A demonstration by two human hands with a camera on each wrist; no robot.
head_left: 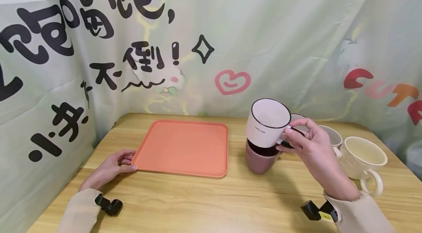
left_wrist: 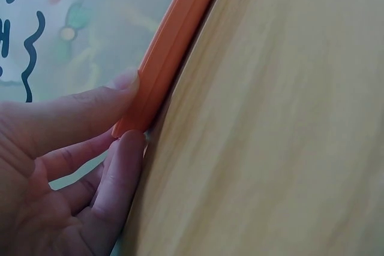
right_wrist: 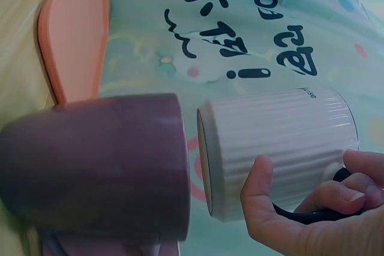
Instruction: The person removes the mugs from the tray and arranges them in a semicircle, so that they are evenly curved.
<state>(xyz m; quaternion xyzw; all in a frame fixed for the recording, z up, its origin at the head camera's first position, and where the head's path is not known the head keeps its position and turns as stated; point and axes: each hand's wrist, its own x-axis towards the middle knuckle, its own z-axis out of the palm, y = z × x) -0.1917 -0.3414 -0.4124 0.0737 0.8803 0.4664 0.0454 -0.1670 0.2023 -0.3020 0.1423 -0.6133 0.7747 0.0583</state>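
A white ribbed mug (head_left: 268,121) with a black rim and black handle hangs above a purple mug (head_left: 262,159). My right hand (head_left: 311,143) grips the white mug by its handle. In the right wrist view a narrow gap shows between the white mug's base (right_wrist: 207,163) and the purple mug's rim (right_wrist: 183,166). On the left, my left hand (head_left: 113,169) pinches the near left corner of an orange tray (head_left: 184,148). The left wrist view has the thumb on the edge of the tray (left_wrist: 174,46), with the fingertips at its underside.
A cream mug (head_left: 359,156) with its handle toward me stands at the right. Beside it is a pale mug (head_left: 331,136), and behind my right hand another light mug (head_left: 296,117), partly hidden. A printed curtain (head_left: 280,42) hangs behind the wooden table (head_left: 197,203).
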